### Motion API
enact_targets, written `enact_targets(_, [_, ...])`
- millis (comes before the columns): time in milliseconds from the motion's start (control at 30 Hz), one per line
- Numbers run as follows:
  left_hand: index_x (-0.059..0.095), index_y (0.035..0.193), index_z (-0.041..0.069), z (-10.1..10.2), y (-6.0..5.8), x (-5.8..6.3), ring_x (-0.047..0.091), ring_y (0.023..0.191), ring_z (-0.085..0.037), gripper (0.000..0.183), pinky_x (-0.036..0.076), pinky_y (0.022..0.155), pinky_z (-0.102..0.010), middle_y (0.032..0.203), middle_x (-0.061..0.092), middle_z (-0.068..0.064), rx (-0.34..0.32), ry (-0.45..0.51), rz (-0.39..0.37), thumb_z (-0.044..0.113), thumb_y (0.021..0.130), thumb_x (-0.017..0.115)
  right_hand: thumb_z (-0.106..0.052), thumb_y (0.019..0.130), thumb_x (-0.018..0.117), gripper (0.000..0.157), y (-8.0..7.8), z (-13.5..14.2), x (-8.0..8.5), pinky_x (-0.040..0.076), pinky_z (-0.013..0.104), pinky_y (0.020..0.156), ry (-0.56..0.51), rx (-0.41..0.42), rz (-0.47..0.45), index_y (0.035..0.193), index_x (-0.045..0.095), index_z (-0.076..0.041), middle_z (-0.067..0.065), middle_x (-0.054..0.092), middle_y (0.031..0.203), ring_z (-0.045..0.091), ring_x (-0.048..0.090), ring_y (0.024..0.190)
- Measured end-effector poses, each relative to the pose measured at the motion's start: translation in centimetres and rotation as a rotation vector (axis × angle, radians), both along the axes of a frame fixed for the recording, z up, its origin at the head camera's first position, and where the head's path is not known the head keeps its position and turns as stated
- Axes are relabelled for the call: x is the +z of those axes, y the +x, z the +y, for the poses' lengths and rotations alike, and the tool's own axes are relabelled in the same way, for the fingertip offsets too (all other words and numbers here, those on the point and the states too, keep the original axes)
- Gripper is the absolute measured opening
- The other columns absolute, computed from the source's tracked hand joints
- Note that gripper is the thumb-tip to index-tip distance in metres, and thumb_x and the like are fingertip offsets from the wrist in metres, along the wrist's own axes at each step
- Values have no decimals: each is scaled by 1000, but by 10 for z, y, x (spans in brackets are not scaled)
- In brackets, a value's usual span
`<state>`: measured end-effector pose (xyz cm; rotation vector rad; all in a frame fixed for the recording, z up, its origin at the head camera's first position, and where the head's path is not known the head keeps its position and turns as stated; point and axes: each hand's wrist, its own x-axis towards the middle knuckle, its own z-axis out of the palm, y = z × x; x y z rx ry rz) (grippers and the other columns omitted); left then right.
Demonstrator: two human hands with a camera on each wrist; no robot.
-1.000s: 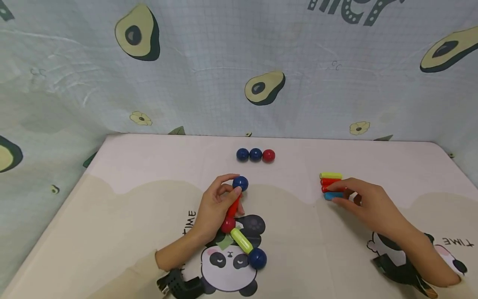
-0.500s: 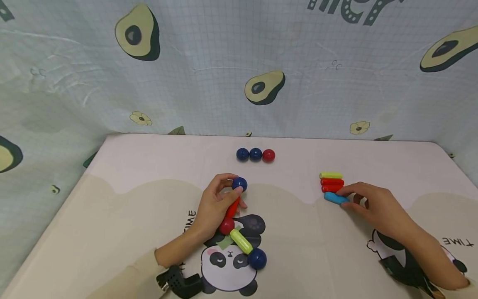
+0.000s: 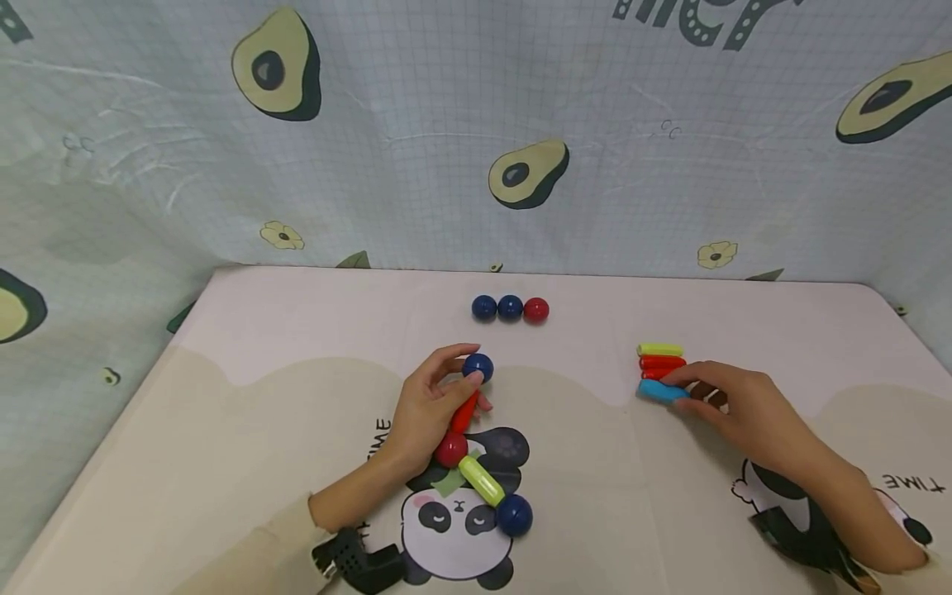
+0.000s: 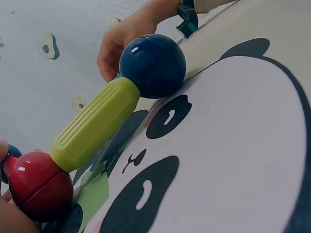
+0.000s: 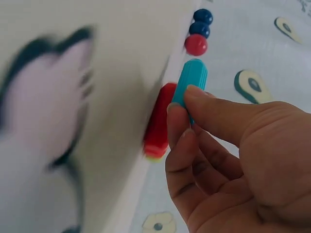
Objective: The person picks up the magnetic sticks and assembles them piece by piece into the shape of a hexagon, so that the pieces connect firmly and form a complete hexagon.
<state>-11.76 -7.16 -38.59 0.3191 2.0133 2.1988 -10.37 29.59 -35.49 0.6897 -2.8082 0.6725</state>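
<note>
Left hand (image 3: 427,405): fingers curled in, thumb and forefinger pinching the far blue ball (image 3: 478,368), the gap just that ball's width.
Chain: from that ball come a red stick (image 3: 464,411), red ball (image 3: 451,449), yellow stick (image 3: 482,481) and near blue ball (image 3: 514,516), over the printed panda (image 3: 455,549), bending at the red ball.
Right hand (image 3: 732,409): thumb and fingertips almost together, pinching one end of the blue stick (image 3: 660,391).
Blue stick: just beside the nearest of two loose red sticks (image 3: 662,362); I can't tell whether it touches the table (image 3: 587,512).
Loose sticks: those two reds, with a loose yellow stick (image 3: 660,349) on their far side.
Back row: two blue balls (image 3: 510,308) and another red ball (image 3: 536,311), touching.
Left wrist view: shows grooves down the chain's yellow stick and a seam round its red ball, lost from the head view.
Right wrist view: shows the pinch up close, the blue stick's free end poking out past the thumb.
</note>
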Motion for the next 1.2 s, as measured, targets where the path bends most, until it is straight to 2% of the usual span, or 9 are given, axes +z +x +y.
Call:
enact_targets(233, [50,135,8,-1,0,-1,65,72,-24,41,52,65,-22,101,58,-24,1,4,1,14,96,59,5,73,78,45,-10,-25,12,52,20,67,-48,65,23,110,67,-16,-5,66,100,5,59,78])
enact_targets(500, [52,134,7,-2,0,-2,65,86,-27,40,52,73,-21,107,59,-17,26,-19,33,12,95,60,-2,80,75,34,-22,-61,20,52,24,66,-107,129,-32,109,67,-19,-9,66,99,4,60,76])
enact_targets(700, [53,133,6,-1,1,-2,64,92,-29,40,51,78,-22,103,64,-17,29,-28,38,11,94,61,-2,82,74,31,-30,-87,21,53,27,68,-136,179,-73,109,68,-16,-7,67,102,7,61,81])
enact_targets(933, [53,133,6,-1,1,-2,64,94,-27,40,50,81,-22,98,68,-17,39,-35,21,11,94,62,-6,83,74,30,-39,-112,21,53,27,71,-126,194,-148,112,68,-13,-4,67,103,10,61,83])
enact_targets(1200, [51,134,5,0,0,-1,65,100,-27,41,50,88,-28,104,68,-18,14,-10,28,11,94,61,-7,84,73,30,-41,-127,22,52,27,73,-132,213,-188,113,68,-14,-5,67,103,10,60,85])
